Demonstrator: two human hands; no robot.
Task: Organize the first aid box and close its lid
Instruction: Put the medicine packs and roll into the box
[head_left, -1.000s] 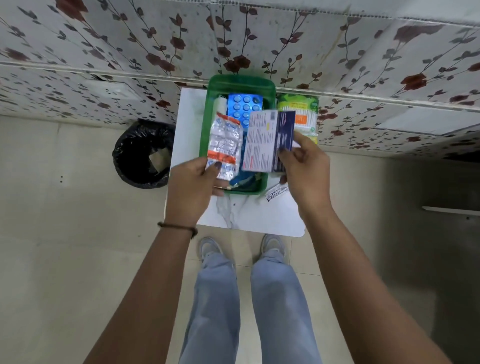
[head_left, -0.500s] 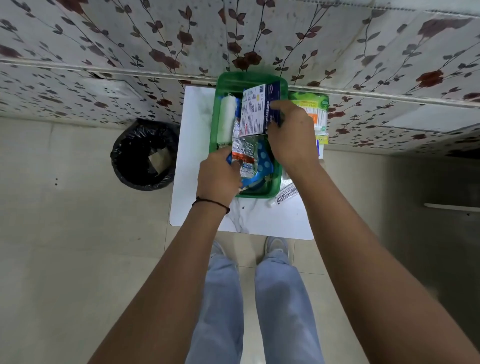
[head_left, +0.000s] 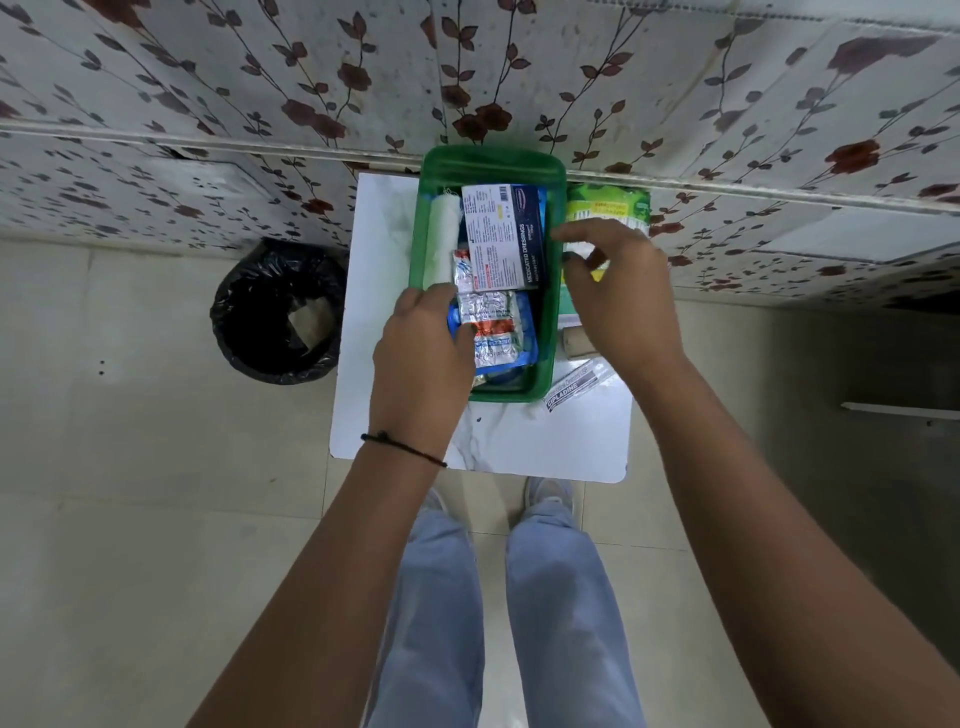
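The green first aid box (head_left: 549, 332) stands open on a small white table (head_left: 519, 441). Inside it, a white and blue medicated dressings carton (head_left: 501, 239) lies flat at the far end, beside a white gauze roll (head_left: 441, 239). Silver blister strips (head_left: 491, 322) lie in the near half over a blue packet. My left hand (head_left: 421, 353) grips the strips' left edge inside the box. My right hand (head_left: 618, 296) hovers just right of the box rim, fingers apart and empty.
A green packet (head_left: 608, 205), a brown roll (head_left: 574, 343) and an ointment tube (head_left: 571, 387) lie on the table right of the box. A black-lined bin (head_left: 278, 312) stands on the floor to the left. A floral wall backs the table.
My right hand laid the dressings carton in the box's far end, let go and drew back to the right. My left hand lowered the blister strips into the near half.
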